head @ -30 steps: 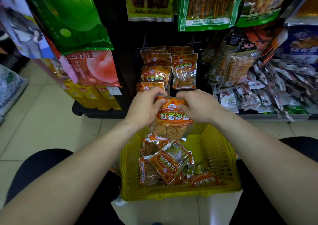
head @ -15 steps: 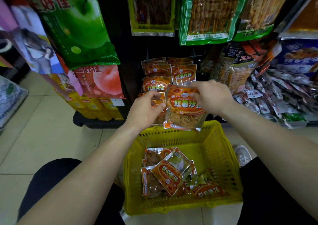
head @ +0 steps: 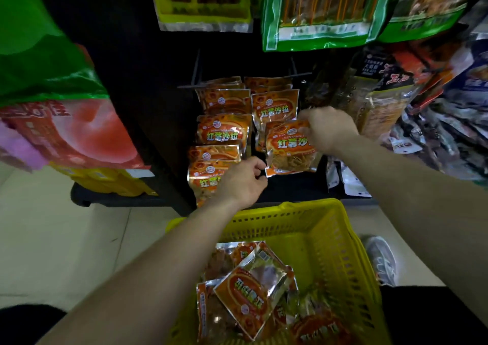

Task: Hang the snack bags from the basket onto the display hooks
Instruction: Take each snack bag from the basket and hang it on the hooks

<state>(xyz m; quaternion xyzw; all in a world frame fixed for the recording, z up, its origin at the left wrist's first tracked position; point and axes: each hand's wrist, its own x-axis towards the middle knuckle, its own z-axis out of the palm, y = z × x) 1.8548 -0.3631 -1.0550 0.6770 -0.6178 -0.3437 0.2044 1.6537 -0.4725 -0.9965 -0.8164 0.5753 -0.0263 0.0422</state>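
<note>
Right hand [head: 328, 130] grips the top of an orange snack bag [head: 289, 148] in front of the hung bags [head: 224, 131]. Left hand [head: 242, 181] curls at its lower corner; whether it pinches is unclear. More bags [head: 250, 293] lie in the yellow basket [head: 333, 239] below.

From my remote seat I see a green-edged skewer pack [head: 320, 12] hanging at the top. Just left of it hangs a yellow-green pack [head: 203, 1]. Far to its left, a green apple bag [head: 34, 54] overlaps a peach-printed bag [head: 79, 136]. Well below it, a grey sneaker [head: 381, 260] rests on the pale tiled floor [head: 66, 239].
</note>
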